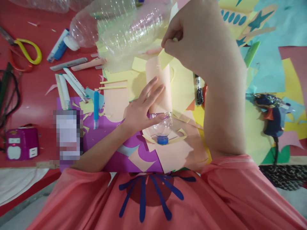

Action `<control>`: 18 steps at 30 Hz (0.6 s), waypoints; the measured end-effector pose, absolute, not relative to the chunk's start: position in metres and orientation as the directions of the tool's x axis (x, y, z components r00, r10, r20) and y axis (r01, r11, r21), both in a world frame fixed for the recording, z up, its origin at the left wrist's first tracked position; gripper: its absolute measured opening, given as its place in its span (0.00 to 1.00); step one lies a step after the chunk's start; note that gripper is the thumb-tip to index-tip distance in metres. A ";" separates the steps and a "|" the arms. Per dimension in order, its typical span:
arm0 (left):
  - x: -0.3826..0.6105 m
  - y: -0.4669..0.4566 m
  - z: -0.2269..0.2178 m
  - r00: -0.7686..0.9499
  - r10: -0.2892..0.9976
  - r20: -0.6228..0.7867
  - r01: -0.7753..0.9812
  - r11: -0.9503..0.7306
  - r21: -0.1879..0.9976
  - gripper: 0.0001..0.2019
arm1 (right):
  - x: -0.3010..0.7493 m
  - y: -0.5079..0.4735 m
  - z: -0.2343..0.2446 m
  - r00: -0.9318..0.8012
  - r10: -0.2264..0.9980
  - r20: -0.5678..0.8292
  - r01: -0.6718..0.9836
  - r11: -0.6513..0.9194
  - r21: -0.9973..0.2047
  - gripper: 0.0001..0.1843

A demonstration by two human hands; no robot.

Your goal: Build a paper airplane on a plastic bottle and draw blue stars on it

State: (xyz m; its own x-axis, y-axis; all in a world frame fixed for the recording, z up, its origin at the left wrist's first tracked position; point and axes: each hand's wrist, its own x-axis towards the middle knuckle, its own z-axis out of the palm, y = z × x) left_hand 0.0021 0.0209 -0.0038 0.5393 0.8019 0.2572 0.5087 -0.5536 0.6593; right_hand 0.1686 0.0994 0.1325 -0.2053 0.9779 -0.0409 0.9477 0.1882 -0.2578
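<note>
A small clear plastic bottle (163,125) with a blue cap (162,140) lies in front of me, cap toward my chest, wrapped in a sheet of peach paper (161,80). My left hand (141,108) presses flat on the wrapped paper, fingers stretched out. My right hand (187,35) is raised above the far end of the bottle, fingers pinched on a small yellow paper piece (165,57); what else it holds is hidden.
Large clear bottles (115,28) lie at the back. Scissors (26,52), markers (72,81) and a blue pen (96,108) lie left on the red table (28,95). A glue gun (271,118) rests right among coloured paper scraps. A purple box (21,143) sits at left.
</note>
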 end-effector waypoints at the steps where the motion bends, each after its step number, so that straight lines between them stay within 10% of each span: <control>1: 0.002 0.021 -0.004 0.540 0.802 0.255 0.509 -0.553 0.660 0.40 | 0.169 0.099 0.132 -0.205 0.978 -0.035 0.944 0.188 -0.271 0.17; 18: 0.001 0.021 -0.005 0.541 0.802 0.252 0.522 -0.555 0.647 0.40 | 0.168 0.099 0.131 -0.154 0.986 -0.062 0.938 0.126 -0.322 0.16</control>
